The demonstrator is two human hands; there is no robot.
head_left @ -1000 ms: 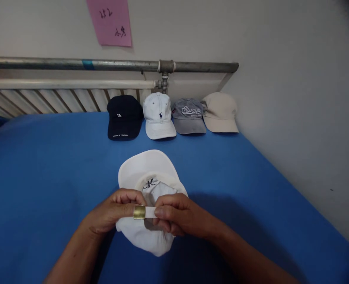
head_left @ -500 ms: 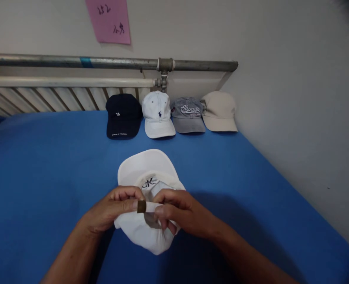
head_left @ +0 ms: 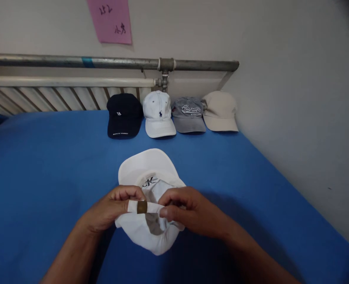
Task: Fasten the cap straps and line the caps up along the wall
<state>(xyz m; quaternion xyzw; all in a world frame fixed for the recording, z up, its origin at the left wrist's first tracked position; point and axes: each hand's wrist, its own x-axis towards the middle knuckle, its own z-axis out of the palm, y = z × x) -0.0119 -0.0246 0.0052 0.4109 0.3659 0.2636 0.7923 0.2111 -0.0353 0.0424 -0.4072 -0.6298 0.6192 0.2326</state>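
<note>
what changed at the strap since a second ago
The right hand has shifted right, baring more white strap beside the brass buckle. The left hand has uncovered strap on the buckle's other side. Both hands still hold the strap; the four caps stayed put.

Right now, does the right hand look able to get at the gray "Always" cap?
Likely yes: just blue surface shows between the right hand and the gray cap, though that hand's fingers hold the white strap and would need to let go first.
</note>
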